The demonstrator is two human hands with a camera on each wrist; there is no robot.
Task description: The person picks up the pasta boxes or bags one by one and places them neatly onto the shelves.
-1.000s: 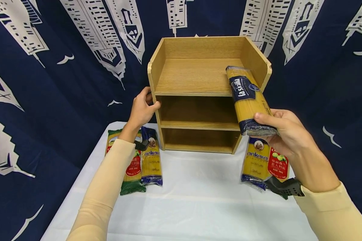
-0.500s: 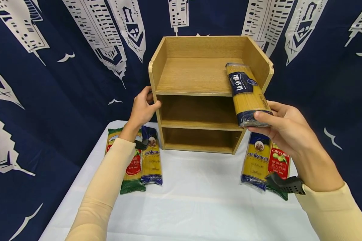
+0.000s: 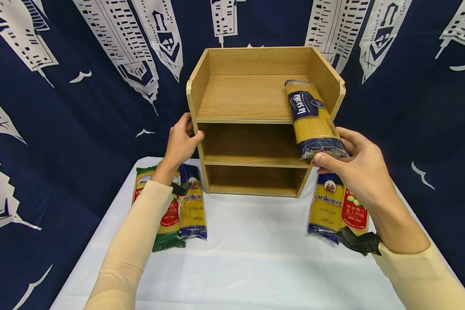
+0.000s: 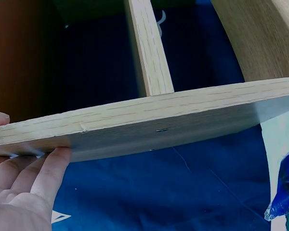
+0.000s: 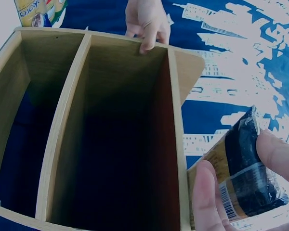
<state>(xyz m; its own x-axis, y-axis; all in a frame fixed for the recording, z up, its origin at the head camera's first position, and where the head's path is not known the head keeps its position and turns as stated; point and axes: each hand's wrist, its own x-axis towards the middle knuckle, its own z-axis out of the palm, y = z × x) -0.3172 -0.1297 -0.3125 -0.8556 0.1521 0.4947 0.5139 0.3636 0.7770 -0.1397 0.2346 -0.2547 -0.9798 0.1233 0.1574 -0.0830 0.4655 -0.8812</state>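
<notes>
So right grip (image 3: 358,168) is pinching a pasta pack (image 3: 314,122) by its near end, left grip (image 3: 179,144) is grabbing the wooden shelf (image 3: 246,99) by its side.

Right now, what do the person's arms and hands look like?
The left sleeve and right sleeve are long and pale yellow. The left wristband and right wristband are black. No gloves cover the left hand or right hand.
</notes>
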